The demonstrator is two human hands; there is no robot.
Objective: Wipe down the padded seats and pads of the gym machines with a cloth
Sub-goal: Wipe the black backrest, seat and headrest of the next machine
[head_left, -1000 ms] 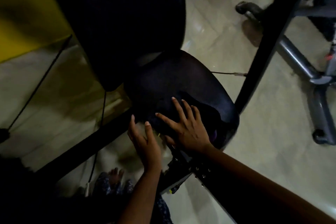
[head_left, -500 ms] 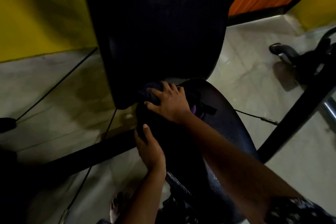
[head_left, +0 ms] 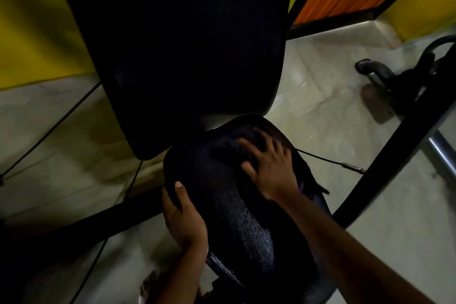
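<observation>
Rightward went our right hand [head_left: 269, 168], cloth [head_left: 311, 184] under spread fingers [head_left: 267, 143].
Left hand [head_left: 183, 219] grips the seat [head_left: 237, 219] edge; we should overlap strokes.

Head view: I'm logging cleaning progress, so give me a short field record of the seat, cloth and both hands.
seat: black padded seat, below the upright back pad
left hand: left hand grips the seat's left edge, thumb on top
right hand: right hand presses down with spread fingers
cloth: dark cloth under the right hand, on the seat's far part
</observation>
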